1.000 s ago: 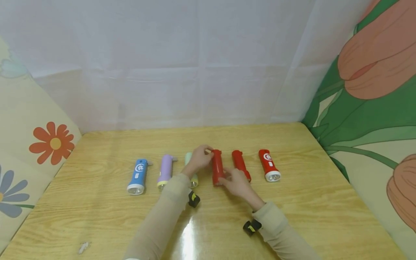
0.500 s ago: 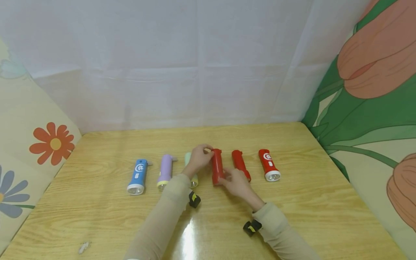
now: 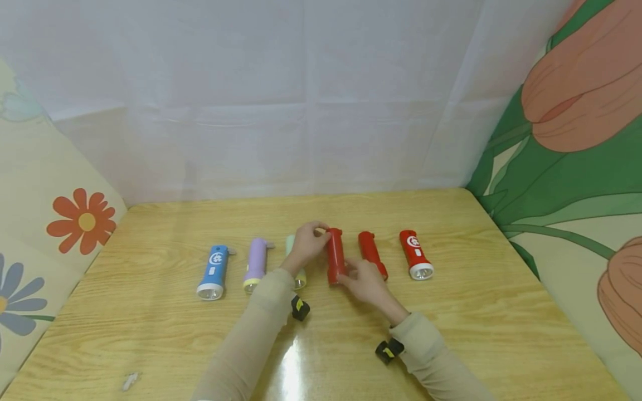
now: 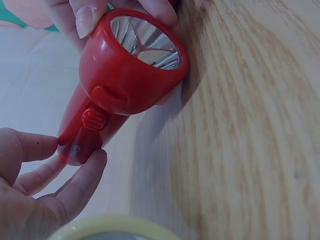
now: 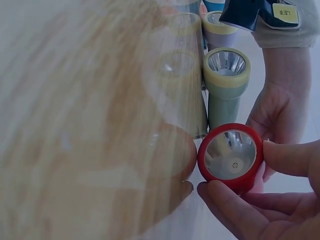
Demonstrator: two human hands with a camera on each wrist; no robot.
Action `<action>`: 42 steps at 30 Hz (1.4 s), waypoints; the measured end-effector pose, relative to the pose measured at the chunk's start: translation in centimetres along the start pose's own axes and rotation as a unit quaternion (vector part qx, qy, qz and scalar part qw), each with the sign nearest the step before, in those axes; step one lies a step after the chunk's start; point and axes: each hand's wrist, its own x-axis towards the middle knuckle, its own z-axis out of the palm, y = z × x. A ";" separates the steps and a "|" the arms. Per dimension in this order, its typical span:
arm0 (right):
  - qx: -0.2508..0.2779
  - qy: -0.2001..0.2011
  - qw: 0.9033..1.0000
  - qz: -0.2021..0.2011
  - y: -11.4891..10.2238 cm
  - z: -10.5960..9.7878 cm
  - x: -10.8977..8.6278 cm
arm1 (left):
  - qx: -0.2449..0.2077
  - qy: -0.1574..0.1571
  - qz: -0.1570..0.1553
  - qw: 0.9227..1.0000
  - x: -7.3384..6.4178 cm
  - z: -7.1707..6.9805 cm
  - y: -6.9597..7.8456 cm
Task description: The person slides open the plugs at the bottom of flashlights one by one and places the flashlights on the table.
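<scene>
Both hands are on a plain red flashlight [image 3: 336, 253] near the middle of the row. At its tail end the left hand [image 3: 308, 244] pinches it between thumb and fingers. My right hand [image 3: 368, 283] grips the lamp end from the near right. In the left wrist view the flashlight [image 4: 117, 70] shows its clear lens and a ridged switch on the side. The right wrist view has its red-rimmed lens [image 5: 231, 154] close to the table surface. Behind the left hand lies a mint green flashlight [image 3: 290, 243], partly hidden. Another red flashlight [image 3: 369, 248] lies just beyond the right hand.
A purple flashlight [image 3: 257, 259] and a blue flashlight [image 3: 214, 270] lie to the left. Farthest right is a red flashlight with a white rim [image 3: 414, 252]. All lie on a wooden table [image 3: 476, 334], with a white cloth [image 3: 251, 111] behind it.
The held red flashlight has shifted very slightly away from me, its tail end a touch higher in view. Both hands keep their hold, and the other flashlights stay where they were.
</scene>
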 end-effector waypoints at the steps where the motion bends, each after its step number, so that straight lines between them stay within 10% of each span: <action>1: 0.000 0.000 1.000 0.001 0.0 0.0 0.0 | -0.001 0.000 0.001 1.000 0.0 0.0 0.0; 42: 0.004 0.000 1.000 0.023 0.2 -0.1 0.4 | -0.095 0.028 0.033 0.995 -0.2 -0.1 0.4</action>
